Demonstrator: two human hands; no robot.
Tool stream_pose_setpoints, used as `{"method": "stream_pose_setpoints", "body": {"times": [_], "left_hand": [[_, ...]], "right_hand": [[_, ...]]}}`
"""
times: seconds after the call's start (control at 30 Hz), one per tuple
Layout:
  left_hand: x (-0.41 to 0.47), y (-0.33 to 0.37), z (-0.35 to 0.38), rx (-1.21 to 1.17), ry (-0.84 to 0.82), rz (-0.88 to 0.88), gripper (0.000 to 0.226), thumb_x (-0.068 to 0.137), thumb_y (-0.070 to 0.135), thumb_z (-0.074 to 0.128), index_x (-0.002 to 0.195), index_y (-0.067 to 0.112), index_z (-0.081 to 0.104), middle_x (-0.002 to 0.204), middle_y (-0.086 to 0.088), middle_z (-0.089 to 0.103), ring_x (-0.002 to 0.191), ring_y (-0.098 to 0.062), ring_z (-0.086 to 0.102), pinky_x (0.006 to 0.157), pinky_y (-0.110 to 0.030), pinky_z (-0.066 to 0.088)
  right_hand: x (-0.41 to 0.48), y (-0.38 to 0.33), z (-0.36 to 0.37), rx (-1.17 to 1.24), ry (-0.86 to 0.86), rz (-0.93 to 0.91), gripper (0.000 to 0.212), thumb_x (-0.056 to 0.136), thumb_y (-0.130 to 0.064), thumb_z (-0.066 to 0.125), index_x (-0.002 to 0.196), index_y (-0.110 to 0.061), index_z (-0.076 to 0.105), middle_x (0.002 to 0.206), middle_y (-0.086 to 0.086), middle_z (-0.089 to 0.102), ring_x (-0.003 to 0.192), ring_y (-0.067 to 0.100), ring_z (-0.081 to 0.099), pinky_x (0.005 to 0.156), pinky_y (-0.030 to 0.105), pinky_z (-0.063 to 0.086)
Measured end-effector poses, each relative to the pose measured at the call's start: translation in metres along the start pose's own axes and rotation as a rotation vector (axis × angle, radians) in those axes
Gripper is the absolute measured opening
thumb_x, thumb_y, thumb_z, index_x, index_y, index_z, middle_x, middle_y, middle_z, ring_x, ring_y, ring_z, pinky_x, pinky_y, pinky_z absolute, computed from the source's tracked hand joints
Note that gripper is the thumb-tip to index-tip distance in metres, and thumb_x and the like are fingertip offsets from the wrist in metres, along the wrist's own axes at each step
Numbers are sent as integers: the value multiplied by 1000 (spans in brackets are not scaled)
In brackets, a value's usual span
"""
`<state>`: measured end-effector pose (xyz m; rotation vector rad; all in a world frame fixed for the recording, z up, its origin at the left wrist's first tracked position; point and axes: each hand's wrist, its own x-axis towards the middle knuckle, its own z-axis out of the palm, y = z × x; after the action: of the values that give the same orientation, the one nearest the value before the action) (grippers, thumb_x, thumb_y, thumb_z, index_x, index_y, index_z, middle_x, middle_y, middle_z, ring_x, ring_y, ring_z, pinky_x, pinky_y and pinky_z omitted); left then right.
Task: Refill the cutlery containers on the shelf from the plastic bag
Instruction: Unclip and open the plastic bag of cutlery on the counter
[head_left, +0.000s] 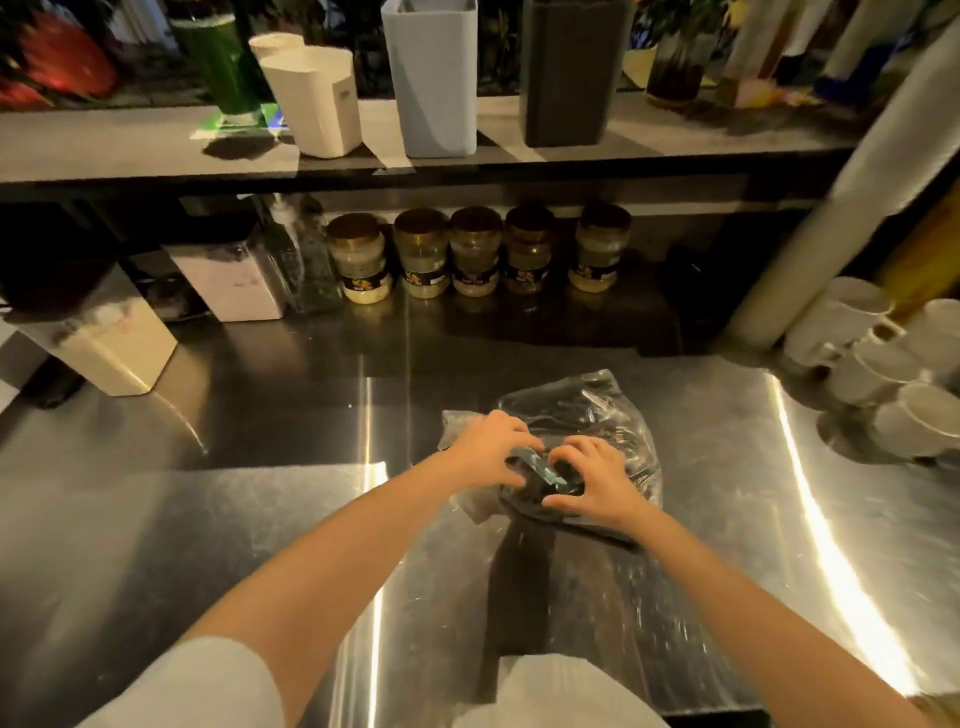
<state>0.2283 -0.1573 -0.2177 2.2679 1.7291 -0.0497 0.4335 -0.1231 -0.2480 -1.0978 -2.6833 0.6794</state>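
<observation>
Our left hand (491, 449) and right hand (597, 480) pinch the gathered mouth of the clear plastic bag of dark cutlery (582, 405) on the steel counter (260, 519). We judge the film soft and slippery, best held near that mouth.

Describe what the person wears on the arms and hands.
Both hands are bare: the left hand and right hand show no gloves, and no rings show on the fingers. No watch or band shows at either wrist. The left arm comes out of a short white sleeve; the right arm is bare to the frame edge.
</observation>
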Motion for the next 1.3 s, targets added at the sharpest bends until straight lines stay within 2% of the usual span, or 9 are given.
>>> {"method": "stream_pose_setpoints", "body": {"times": [0.1,0.2,0.3,0.5,0.6,0.7,0.93,1.17,1.3], "left_hand": [[7,3,12,-15,22,47,46,85,38,65,129,28,55,130,6,54,118,-18,42,97,-32,32],[14,8,13,-120,122,29,32,85,36,65,115,26,64,114,5,64,109,-18,50,94,-36,38],[21,9,7,-136,104,-4,18,91,32,58,105,24,66,103,3,66,104,-19,54,94,-39,38],[22,8,-2,-56,-32,82,28,97,38,44,121,30,58,115,4,64,107,-19,54,94,-38,34],[22,11,0,-273,-164,32,35,98,43,40,128,32,56,124,7,62,113,-16,54,99,-38,36],[24,13,-2,-522,-227,-31,33,97,40,45,120,26,64,105,11,64,95,-11,57,94,-34,46],[22,11,2,-734,-197,-42,11,89,28,64,96,21,67,88,10,60,80,-4,54,74,-19,45],[19,17,18,-689,-144,-99,9,90,30,61,96,24,63,95,4,62,92,-15,59,86,-35,51],[16,22,26,-742,-67,-168,7,88,31,63,93,25,65,94,5,64,94,-15,60,91,-38,51]], "right_hand": [[-2,0,12,175,136,89,21,78,-31,74,86,-21,58,80,-10,54,79,14,52,74,30,40],[-4,-2,15,363,190,194,15,83,-18,70,78,-23,57,69,-14,53,68,9,53,67,24,41],[-3,-6,8,481,171,250,21,87,-15,64,70,-25,59,62,-9,54,58,1,50,59,19,38],[0,1,-10,729,38,269,22,93,-8,55,76,-16,67,69,-4,63,61,-3,57,65,17,48],[-2,6,-16,762,-71,284,20,95,-11,51,87,-7,68,75,-2,66,67,-1,60,68,17,49],[-4,10,-18,768,-117,300,21,97,-15,49,88,-14,69,77,-5,67,70,1,61,69,15,48],[-4,5,-21,812,-132,339,19,90,-27,60,78,-17,70,73,-5,67,70,4,61,72,20,47],[-2,3,-26,787,-188,384,13,89,-19,63,84,-9,70,74,-1,68,67,5,62,68,19,49],[2,1,-30,873,-275,570,12,91,-13,59,87,-7,69,75,2,67,66,6,60,61,17,45]]}}
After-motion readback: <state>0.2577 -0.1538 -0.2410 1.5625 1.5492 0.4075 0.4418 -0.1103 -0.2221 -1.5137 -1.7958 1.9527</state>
